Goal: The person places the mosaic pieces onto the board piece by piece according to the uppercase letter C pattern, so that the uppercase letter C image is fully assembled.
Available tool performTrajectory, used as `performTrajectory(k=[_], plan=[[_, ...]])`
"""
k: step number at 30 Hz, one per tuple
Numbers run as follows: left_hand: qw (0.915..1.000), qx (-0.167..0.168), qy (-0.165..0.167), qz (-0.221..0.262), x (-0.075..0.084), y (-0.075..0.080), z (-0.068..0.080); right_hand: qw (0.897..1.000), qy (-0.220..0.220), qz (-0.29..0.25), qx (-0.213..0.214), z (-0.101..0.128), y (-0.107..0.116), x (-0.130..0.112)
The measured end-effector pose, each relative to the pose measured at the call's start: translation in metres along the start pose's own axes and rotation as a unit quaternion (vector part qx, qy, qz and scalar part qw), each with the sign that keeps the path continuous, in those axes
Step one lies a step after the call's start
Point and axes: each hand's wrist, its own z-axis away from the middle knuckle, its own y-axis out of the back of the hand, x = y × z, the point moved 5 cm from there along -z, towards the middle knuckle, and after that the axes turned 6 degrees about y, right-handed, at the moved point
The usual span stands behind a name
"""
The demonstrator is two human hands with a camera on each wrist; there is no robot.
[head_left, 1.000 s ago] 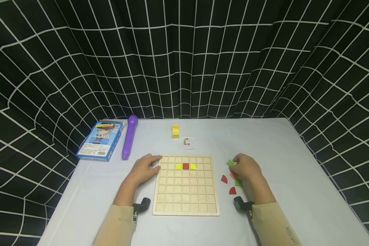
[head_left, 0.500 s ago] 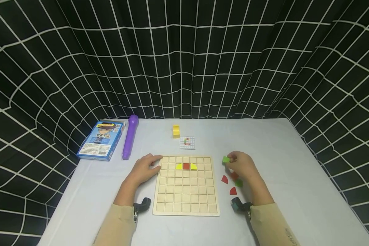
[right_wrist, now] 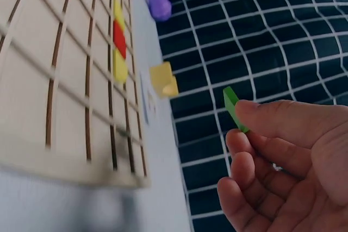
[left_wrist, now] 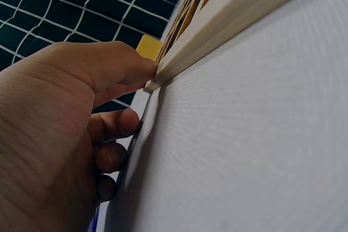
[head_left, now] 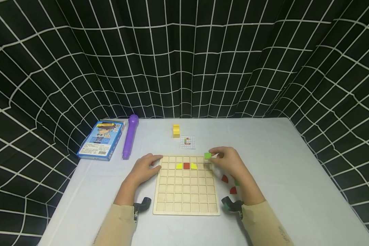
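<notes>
A wooden grid board (head_left: 186,197) lies flat on the table. In its second row from the far side sit a red square tile (head_left: 186,166) and two yellow quarter-round tiles (head_left: 179,166), one on either side of it. My right hand (head_left: 230,161) pinches a green square tile (head_left: 207,155) between thumb and fingertips, raised over the board's far right corner; the right wrist view shows the tile (right_wrist: 234,108) clear of the board. My left hand (head_left: 145,169) rests at the board's far left corner, thumb and index finger touching its edge.
Beyond the board lie a small pattern card (head_left: 187,142) and a yellow block (head_left: 176,131). Red quarter-round tiles (head_left: 233,190) and a partly hidden green tile (head_left: 237,182) lie right of the board. At far left are a blue box (head_left: 100,140) and a purple microphone-shaped wand (head_left: 130,136).
My right hand has lifted the green square tile and carried it left, from the loose tiles to above the board's far right corner. My left hand stays in place.
</notes>
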Motion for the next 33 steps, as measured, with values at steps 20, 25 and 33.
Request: performTrajectory(k=[20, 25, 33], plan=[[1.0, -0.004, -0.001, -0.005, 0.001, 0.001, -0.001, 0.988, 0.119, 0.013, -0.097, -0.001, -0.075, -0.051], [0.9999, -0.008, -0.005, -0.005, 0.001, 0.001, -0.001, 0.984, 0.118, 0.074, -0.111, 0.002, -0.093, -0.051], [0.9999, -0.008, -0.006, -0.002, 0.0, 0.001, -0.001, 0.978, 0.122, 0.135, -0.097, 0.002, -0.108, -0.049]])
